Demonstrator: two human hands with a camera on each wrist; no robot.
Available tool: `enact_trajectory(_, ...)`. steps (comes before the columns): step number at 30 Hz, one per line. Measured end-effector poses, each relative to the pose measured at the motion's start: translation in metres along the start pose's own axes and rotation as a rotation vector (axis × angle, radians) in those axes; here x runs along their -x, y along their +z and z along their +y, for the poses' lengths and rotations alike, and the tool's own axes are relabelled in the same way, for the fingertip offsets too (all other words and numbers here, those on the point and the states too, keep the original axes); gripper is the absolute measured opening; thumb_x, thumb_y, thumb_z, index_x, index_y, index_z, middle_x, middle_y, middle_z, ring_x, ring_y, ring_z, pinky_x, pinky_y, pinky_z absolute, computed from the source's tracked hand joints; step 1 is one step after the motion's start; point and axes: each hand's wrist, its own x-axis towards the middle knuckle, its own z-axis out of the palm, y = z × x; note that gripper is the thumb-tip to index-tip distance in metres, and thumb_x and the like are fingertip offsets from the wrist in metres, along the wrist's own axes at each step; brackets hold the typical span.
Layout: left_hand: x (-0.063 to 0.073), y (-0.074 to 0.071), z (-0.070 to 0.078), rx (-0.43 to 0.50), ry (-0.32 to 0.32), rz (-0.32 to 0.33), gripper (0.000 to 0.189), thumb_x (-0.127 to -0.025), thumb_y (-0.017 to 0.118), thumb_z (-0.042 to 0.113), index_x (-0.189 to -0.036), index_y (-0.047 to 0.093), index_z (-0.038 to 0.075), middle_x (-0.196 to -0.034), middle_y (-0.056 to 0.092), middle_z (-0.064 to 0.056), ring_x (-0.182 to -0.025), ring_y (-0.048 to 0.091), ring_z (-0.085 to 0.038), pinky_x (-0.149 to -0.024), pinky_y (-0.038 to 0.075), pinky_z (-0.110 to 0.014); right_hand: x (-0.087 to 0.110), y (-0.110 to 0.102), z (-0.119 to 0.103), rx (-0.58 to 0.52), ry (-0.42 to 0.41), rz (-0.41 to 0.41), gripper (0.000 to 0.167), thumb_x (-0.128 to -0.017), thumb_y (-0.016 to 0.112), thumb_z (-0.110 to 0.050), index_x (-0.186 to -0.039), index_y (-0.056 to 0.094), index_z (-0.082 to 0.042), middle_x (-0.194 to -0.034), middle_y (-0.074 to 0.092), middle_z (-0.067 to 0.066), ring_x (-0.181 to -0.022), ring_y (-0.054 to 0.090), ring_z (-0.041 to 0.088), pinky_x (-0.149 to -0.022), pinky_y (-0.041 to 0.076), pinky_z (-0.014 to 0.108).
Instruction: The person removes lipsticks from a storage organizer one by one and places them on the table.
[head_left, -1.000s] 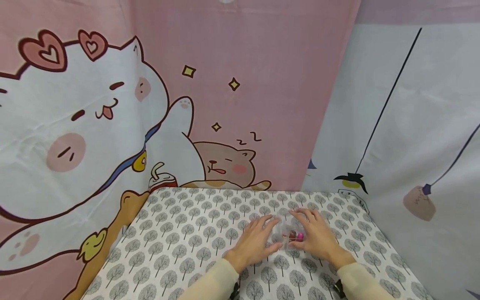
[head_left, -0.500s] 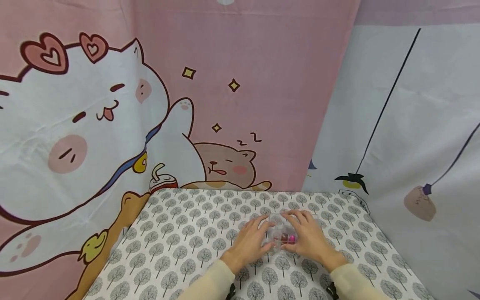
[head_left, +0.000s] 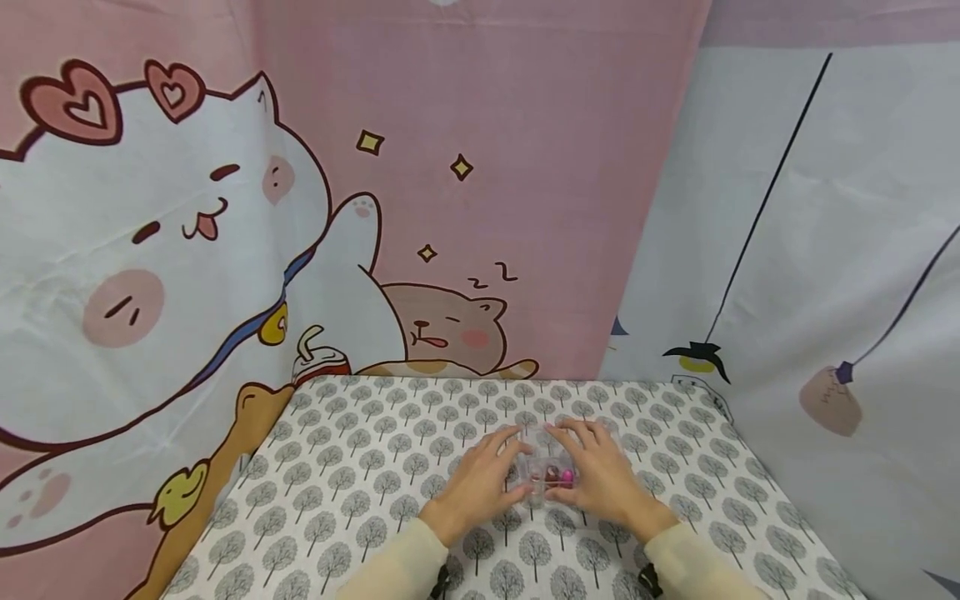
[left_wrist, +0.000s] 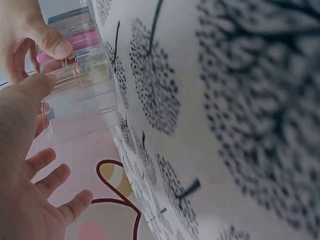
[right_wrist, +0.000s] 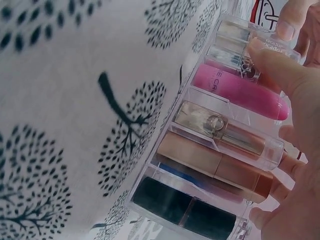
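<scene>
A clear organiser [right_wrist: 212,106] stands on the tree-patterned bench [right_wrist: 75,100] with a row of cosmetic tubes inside. From the lower end run a dark tube [right_wrist: 185,207], a tan-and-brown tube [right_wrist: 215,165], a see-through tube [right_wrist: 227,135] with a ring emblem and a bright pink tube [right_wrist: 240,92] with lettering. The right hand [right_wrist: 305,112] grips the organiser, thumb pointing inward; the left hand [right_wrist: 295,22] shows at its far end.

A table [head_left: 322,533] is seen in the lower middle of the head view, covered by a white cloth [head_left: 352,483] printed with rows of grey trees. Directly on the cloth, a clear plastic organizer [head_left: 536,458] is set slightly right of centre in the lower frame, its base touching the fabric.
</scene>
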Motion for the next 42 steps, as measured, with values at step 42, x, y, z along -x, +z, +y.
enact_trajectory(42, 0.062, -0.043, -0.067, 0.133, -0.049, -0.020, 0.054, -0.107, 0.086, 0.043, -0.155, 0.066, 0.027, -0.185, 0.049, -0.003, -0.158, 0.062, -0.036, -0.127, 0.059, -0.063, 0.000, -0.020, 0.007, -0.387, 0.063, -0.267, 0.110, -0.091, 0.102, -0.037, -0.181, 0.041, -0.016, -0.183, 0.045, 0.015, -0.160, 0.056, 0.048, -0.127, 0.055, 0.075)
